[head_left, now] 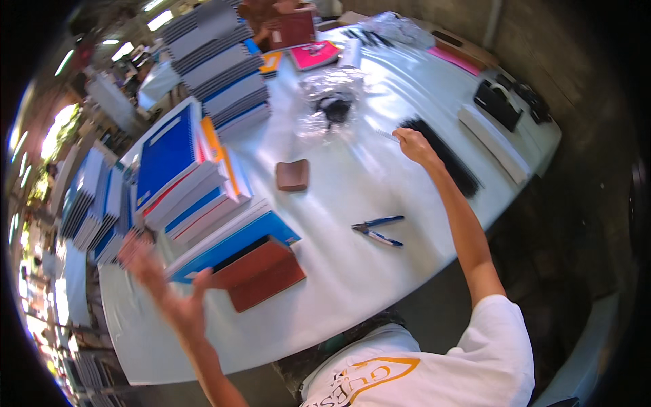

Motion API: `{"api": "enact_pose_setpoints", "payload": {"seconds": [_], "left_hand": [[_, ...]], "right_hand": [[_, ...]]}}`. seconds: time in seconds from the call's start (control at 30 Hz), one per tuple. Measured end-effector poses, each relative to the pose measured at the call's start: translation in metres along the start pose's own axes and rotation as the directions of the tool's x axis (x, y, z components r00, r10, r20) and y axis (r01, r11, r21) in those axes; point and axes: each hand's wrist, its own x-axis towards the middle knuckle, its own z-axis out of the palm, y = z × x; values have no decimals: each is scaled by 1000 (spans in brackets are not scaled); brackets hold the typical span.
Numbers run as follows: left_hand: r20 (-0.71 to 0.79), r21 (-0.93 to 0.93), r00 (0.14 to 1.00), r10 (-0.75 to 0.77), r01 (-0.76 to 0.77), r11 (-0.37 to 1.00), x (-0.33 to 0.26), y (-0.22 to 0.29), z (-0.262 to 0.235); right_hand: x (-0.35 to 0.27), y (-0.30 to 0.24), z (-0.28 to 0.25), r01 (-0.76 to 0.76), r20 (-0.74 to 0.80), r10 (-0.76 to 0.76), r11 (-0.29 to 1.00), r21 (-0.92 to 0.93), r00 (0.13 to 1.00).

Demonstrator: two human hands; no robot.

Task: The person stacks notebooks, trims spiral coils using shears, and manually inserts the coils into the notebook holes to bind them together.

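My right hand (415,144) reaches to the right side of the table, its fingers pinched on a thin spiral binding coil (386,135) whose end sticks out to the left. Right beside it lies a dense pile of black binding coils (449,163). My left hand (173,292) is raised at the left, blurred by motion, fingers spread and holding nothing. Nearest to it are a reddish-brown angled block (268,278) and a blue-covered book (251,236) lying behind that block. Blue-handled cutting pliers (378,229) lie between my arms.
A stack of spiral notebooks (166,159) stands at left, with a tall stack (220,74) behind it. A small brown block (292,175) sits mid-table. Farther back are a clear plastic bag (330,102) and a pink book (314,55). A long white bar (494,144) lies at right.
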Motion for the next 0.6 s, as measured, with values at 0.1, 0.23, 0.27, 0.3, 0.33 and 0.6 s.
{"api": "enact_pose_setpoints", "payload": {"seconds": [0.1, 0.23, 0.27, 0.3, 0.33, 0.6], "left_hand": [[368, 101, 895, 253, -309, 946, 63, 60, 57], [589, 116, 783, 201, -327, 938, 67, 49, 78], [633, 116, 766, 113, -238, 964, 62, 43, 74], [690, 140, 723, -27, -97, 985, 37, 53, 58], [722, 148, 683, -111, 4, 989, 33, 48, 50], [669, 83, 719, -190, 182, 980, 17, 48, 20]], "right_hand": [[-37, -109, -32, 170, 109, -218, 925, 340, 970], [-58, -213, -32, 410, 47, -499, 758, 507, 865], [-60, -229, -22, 524, -52, -570, 711, 469, 820], [-74, -237, -19, 481, 16, -591, 673, 562, 807], [-74, -254, -12, 447, 44, -596, 646, 619, 802], [-69, -288, 15, 305, 199, -685, 540, 785, 701]]}}
